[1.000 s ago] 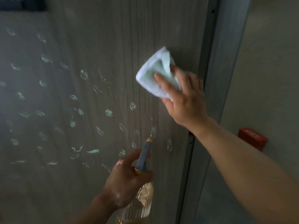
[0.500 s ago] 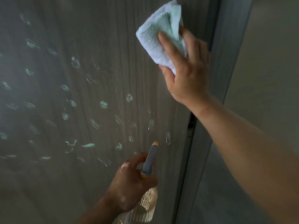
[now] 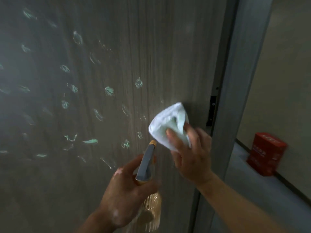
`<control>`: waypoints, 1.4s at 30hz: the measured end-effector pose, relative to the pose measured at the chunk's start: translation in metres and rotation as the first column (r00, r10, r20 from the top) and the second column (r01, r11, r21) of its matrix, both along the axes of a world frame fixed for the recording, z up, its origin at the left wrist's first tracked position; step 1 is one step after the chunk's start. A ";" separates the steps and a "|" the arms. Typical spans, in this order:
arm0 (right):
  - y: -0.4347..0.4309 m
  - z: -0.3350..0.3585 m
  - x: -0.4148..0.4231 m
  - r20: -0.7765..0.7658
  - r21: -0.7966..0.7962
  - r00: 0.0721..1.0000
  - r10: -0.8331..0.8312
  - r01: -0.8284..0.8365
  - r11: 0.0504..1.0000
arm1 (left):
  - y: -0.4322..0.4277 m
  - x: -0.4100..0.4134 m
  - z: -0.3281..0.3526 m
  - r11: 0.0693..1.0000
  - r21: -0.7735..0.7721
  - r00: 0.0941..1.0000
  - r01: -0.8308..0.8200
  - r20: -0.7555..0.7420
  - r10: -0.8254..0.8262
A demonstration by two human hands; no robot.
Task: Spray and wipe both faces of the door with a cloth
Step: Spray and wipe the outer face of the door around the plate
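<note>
Now, cloth [image 3: 168, 125]: white wad pressed against the door [image 3: 151, 47] near its right edge, just above the spray bottle [image 3: 146, 163] nozzle.
Right hand [image 3: 191, 155]: fingers and thumb grip the cloth and hold it against the wood; forearm reaches up from lower right.
Left hand [image 3: 124, 187]: wrapped round the bottle's neck, nozzle tilted up at the door.
Door face: pale spray blotches [image 3: 109, 90] scattered left and middle.
Floor, right: red box [image 3: 266, 153] by the wall.
</note>
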State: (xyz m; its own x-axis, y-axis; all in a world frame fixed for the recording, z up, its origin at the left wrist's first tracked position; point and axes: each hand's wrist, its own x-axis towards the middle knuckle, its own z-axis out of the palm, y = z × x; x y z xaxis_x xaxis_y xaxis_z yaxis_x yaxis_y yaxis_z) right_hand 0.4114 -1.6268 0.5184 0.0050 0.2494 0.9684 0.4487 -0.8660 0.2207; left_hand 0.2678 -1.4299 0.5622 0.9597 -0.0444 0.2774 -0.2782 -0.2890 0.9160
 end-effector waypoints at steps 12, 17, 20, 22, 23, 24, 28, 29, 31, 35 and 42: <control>0.035 0.134 0.000 0.008 0.167 0.999 0.036 -0.037 0.985 | 0.018 0.023 0.012 0.997 0.023 0.996 -0.067 0.058 0.066; 0.040 0.124 -0.003 0.024 0.193 0.999 0.031 -0.035 0.981 | 0.029 0.022 0.021 0.996 -0.043 0.993 -0.080 0.087 0.083; 0.034 0.057 -0.003 -0.013 0.124 0.999 0.039 -0.037 0.992 | 0.036 0.021 0.015 0.996 -0.060 0.991 -0.068 0.113 0.074; 0.029 0.014 -0.003 -0.031 0.079 1.000 0.001 0.001 0.997 | 0.038 0.019 0.009 0.996 -0.058 0.991 -0.063 0.115 0.069; 0.027 0.001 -0.002 -0.037 0.071 0.999 -0.011 0.014 0.997 | 0.039 0.018 0.006 0.997 -0.045 0.991 -0.065 0.112 0.070; 0.025 -0.004 -0.001 -0.041 0.072 0.999 -0.008 0.011 0.997 | 0.040 0.017 0.002 0.997 -0.034 0.992 -0.068 0.106 0.071; 0.029 0.031 -0.003 -0.043 0.160 0.999 0.034 -0.027 0.987 | 0.044 0.012 -0.015 0.996 -0.040 0.994 -0.075 0.070 0.078; 0.030 0.049 -0.002 -0.043 0.212 0.998 0.042 -0.032 0.977 | 0.044 0.011 -0.020 0.996 -0.036 0.995 -0.077 0.060 0.079; 0.033 0.083 0.000 -0.028 0.317 0.998 0.050 -0.038 0.948 | 0.044 0.010 -0.028 0.996 -0.042 0.996 -0.073 0.040 0.074; 0.037 0.103 -0.001 -0.001 0.338 1.000 0.027 -0.025 0.941 | 0.044 0.009 -0.040 0.997 -0.015 0.997 -0.077 0.013 0.077; 0.043 0.031 -0.005 -0.050 0.314 0.999 0.018 -0.002 0.949 | 0.050 0.003 -0.052 0.996 0.030 0.996 -0.082 0.039 0.081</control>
State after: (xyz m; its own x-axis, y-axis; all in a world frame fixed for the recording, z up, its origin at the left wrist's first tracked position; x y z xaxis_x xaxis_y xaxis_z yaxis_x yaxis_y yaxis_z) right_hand 0.4066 -1.5837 0.5495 0.0562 -0.0671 0.9962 0.4613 -0.8831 -0.0855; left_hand 0.2707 -1.3799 0.5102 0.9493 0.0240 0.3134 -0.2870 -0.3405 0.8954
